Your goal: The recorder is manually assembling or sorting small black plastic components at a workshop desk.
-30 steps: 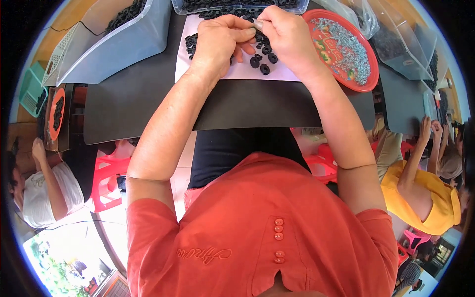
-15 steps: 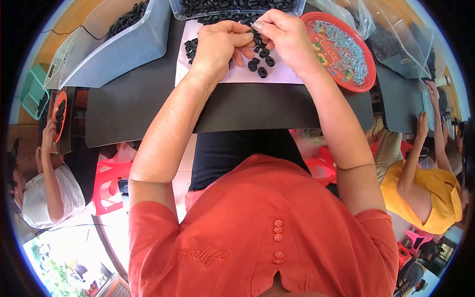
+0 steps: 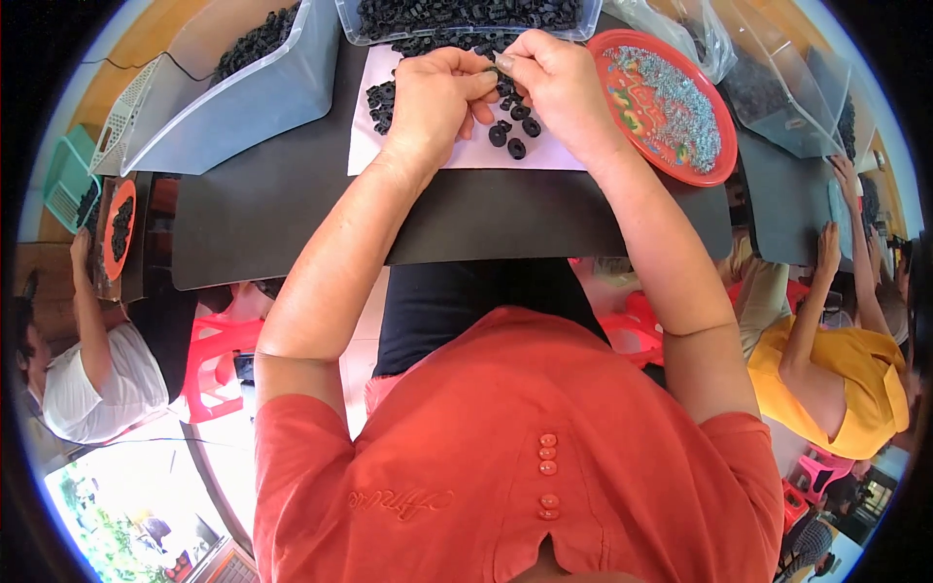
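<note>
Over a white sheet my left hand and my right hand meet, fingertips almost touching. Both are closed in a pinch with thumbs against fingers. What they hold is too small and covered by the fingers to make out. Several small black ring-shaped parts lie loose just below the hands. A heap of similar black parts sits left of my left hand, and more are spread behind both hands. To the right of my right hand stands a red plate with many small silvery pieces.
A clear bin of black parts stands behind the sheet. Larger bins flank me at left and right. The dark tabletop edges my side. Co-workers sit at left and right, one beside an orange plate.
My two hands have come slightly nearer to me, still pinched together. At far left, the co-worker's hand has moved off the orange plate.
</note>
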`<control>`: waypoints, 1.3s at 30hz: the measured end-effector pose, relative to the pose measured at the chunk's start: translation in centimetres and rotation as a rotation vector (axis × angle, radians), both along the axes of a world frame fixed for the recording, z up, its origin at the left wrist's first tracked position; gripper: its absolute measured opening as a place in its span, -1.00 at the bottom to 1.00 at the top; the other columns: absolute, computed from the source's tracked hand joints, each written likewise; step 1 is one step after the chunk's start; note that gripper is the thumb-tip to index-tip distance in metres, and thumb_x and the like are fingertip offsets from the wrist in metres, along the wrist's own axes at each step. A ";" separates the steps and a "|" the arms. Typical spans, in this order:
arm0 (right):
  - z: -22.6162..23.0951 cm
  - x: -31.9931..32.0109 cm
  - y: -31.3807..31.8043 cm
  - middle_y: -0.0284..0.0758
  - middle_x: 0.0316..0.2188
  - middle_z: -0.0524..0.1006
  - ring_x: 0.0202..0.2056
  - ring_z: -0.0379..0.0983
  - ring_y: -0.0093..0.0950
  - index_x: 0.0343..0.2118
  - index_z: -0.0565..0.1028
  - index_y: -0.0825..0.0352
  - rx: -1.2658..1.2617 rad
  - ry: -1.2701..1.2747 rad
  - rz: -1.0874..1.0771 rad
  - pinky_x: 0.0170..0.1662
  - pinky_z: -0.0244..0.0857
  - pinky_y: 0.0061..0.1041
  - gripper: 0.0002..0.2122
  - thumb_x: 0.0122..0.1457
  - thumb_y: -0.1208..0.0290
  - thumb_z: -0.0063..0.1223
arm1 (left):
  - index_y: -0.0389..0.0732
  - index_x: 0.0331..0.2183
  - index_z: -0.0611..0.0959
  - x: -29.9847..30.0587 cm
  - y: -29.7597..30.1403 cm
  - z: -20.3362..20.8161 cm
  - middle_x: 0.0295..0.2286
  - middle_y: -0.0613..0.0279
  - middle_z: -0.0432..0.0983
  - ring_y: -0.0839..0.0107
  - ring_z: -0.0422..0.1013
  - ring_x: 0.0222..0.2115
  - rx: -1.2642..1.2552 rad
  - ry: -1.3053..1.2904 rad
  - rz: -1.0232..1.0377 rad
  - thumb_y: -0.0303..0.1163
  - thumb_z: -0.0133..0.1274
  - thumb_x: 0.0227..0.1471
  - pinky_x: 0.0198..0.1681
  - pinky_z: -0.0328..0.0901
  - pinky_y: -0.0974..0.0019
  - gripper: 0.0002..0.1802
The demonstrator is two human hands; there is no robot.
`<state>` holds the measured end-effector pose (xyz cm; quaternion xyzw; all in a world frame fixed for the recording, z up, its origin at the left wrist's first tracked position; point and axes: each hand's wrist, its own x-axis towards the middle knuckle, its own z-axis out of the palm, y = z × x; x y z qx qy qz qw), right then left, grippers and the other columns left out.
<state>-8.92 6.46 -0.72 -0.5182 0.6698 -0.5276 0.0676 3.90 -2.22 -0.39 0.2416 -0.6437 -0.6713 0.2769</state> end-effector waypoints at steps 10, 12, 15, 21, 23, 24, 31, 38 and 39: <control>0.1 0.4 0.4 -0.11 -0.53 0.54 -0.46 0.50 -0.16 -0.45 0.51 0.42 -0.076 0.107 0.004 -0.38 0.34 -0.28 -0.89 0.03 0.48 0.03 | -0.39 -0.40 0.56 -0.3 0.4 0.0 -0.60 0.17 0.51 0.55 0.36 -0.71 -0.021 -0.009 0.051 -0.56 0.06 0.01 -0.77 0.10 0.53 -0.92; 0.1 0.4 0.3 -0.11 -0.52 0.54 -0.45 0.49 -0.14 -0.44 0.51 0.42 -0.055 0.130 -0.011 -0.37 0.34 -0.27 -0.89 0.03 0.49 0.03 | -0.38 -0.40 0.57 -0.3 0.4 0.0 -0.60 0.18 0.50 0.55 0.36 -0.72 -0.036 -0.016 0.059 -0.56 0.06 0.01 -0.77 0.09 0.54 -0.93; -0.1 0.6 0.2 -0.10 -0.51 0.54 -0.44 0.49 -0.11 -0.44 0.52 0.41 -0.087 0.247 -0.044 -0.36 0.34 -0.23 -0.89 0.00 0.51 -0.01 | -0.35 -0.41 0.57 -0.4 0.6 -0.1 -0.61 0.21 0.50 0.56 0.36 -0.72 -0.090 -0.057 0.075 -0.56 0.06 0.00 -0.78 0.08 0.55 -0.94; -0.3 1.1 0.2 -0.10 -0.53 0.53 -0.50 0.49 -0.20 -0.40 0.51 0.41 -0.070 0.482 -0.155 -0.43 0.34 -0.37 -0.91 0.02 0.61 0.00 | -0.33 -0.44 0.58 -0.8 0.8 -1.0 -0.62 0.25 0.50 0.58 0.35 -0.71 -0.183 -0.040 0.119 -0.57 0.08 -0.02 -0.72 0.14 0.53 -0.96; -0.7 1.3 -0.1 -0.09 -0.52 0.53 -0.48 0.49 -0.16 -0.41 0.50 0.42 -0.114 0.517 -0.171 -0.43 0.35 -0.33 -0.92 0.01 0.63 -0.01 | -0.34 -0.45 0.60 -0.7 1.1 -1.2 -0.62 0.27 0.50 0.60 0.34 -0.69 -0.217 -0.015 0.165 -0.57 0.10 -0.04 -0.66 0.19 0.53 -0.96; -0.7 1.3 -0.3 -0.09 -0.52 0.53 -0.48 0.49 -0.16 -0.41 0.50 0.42 -0.113 0.517 -0.169 -0.43 0.35 -0.33 -0.92 0.01 0.63 -0.01 | -0.34 -0.45 0.60 -0.8 0.9 -1.5 -0.62 0.27 0.50 0.60 0.34 -0.69 -0.216 -0.016 0.166 -0.57 0.10 -0.04 -0.66 0.19 0.53 -0.96; -1.3 2.6 -0.9 -0.12 -0.54 0.53 -0.50 0.51 -0.23 -0.40 0.49 0.43 -0.233 0.438 -0.217 -0.45 0.37 -0.39 -0.91 0.01 0.66 -0.01 | -0.37 -0.52 0.59 -0.9 0.9 -1.7 -0.64 0.24 0.50 0.54 0.37 -0.64 -0.279 0.100 0.282 -0.60 0.12 -0.11 -0.53 0.29 0.45 -0.96; -1.3 1.8 -0.9 -0.12 -0.50 0.52 -0.46 0.51 -0.16 -0.39 0.49 0.40 -0.297 0.163 -0.064 -0.39 0.38 -0.31 -0.90 -0.01 0.63 0.01 | -0.40 -0.37 0.59 -0.3 0.8 0.5 -0.58 0.21 0.53 0.55 0.36 -0.68 -0.041 0.038 0.170 -0.55 0.08 0.00 -0.65 0.21 0.52 -0.89; -1.5 1.6 -0.9 -0.13 -0.48 0.53 -0.45 0.52 -0.20 -0.34 0.51 0.40 -0.298 0.154 -0.043 -0.37 0.39 -0.34 -0.86 -0.02 0.63 0.02 | -0.43 -0.36 0.58 -0.4 0.4 -0.2 -0.53 0.13 0.55 0.49 0.43 -0.63 -0.017 0.106 0.143 -0.55 0.06 0.03 -0.61 0.26 0.50 -0.87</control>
